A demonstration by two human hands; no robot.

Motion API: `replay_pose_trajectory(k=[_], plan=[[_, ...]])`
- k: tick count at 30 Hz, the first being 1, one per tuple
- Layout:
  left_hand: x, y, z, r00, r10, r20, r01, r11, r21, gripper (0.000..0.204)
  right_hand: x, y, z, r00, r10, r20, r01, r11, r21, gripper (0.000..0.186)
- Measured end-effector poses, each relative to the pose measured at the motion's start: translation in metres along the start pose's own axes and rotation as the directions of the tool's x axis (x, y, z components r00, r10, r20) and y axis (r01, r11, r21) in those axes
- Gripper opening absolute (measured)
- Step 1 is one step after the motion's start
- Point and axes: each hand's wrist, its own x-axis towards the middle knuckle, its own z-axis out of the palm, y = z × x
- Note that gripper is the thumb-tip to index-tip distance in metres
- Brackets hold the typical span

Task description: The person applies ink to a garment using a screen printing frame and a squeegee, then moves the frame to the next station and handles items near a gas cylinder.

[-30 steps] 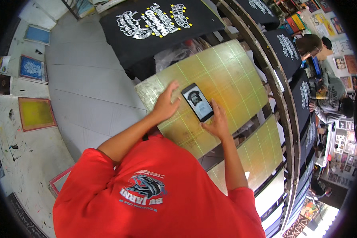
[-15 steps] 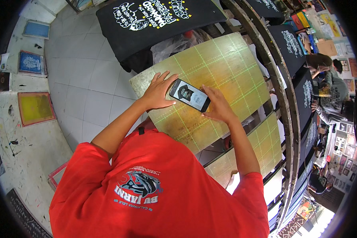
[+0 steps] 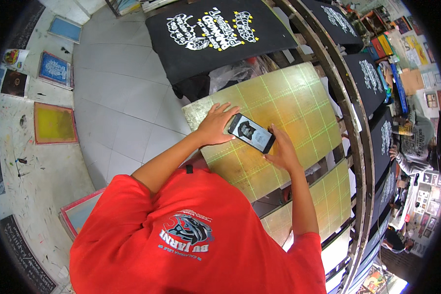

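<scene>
A black smartphone [image 3: 253, 133] is held low over a yellowish board [image 3: 306, 100] marked with green grid lines. Its lit screen shows a picture of a dark T-shirt. At the phone's left end is my left hand [image 3: 216, 126], its thumb by the lower edge and its fingers by the upper corner. The right end sits between the thumb and forefinger of my right hand [image 3: 285, 149]. Whether the phone also rests on the board, I cannot tell.
Beyond the board lies a black printed T-shirt [image 3: 176, 54]. A second gridded board [image 3: 323, 196] is nearer me on the right. Dark rails [image 3: 360, 147] curve past more black shirts [image 3: 379, 134]. Framed screens [image 3: 55, 123] lean at the left wall; another person [image 3: 416, 139] is far right.
The whole view has shifted, so the board, the phone and my hands appear farther right and lower. Both hands keep their places at the phone's ends.
</scene>
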Motion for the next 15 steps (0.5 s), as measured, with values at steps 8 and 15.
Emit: replay_pose_trajectory(k=[8,15], plan=[[0.003,-0.046,-0.042,0.835,-0.203,-0.511,0.028,0.944,-0.330,0.042,0.001,-0.008,0.000,0.999,0.032,-0.008,-0.033,0.999,-0.004,0.099],[-0.009,-0.229,-0.126,0.322,-0.878,-0.355,0.483,0.474,-0.736,0.063,0.033,0.007,-0.001,0.989,-0.151,0.013,0.151,0.986,-0.070,0.094]])
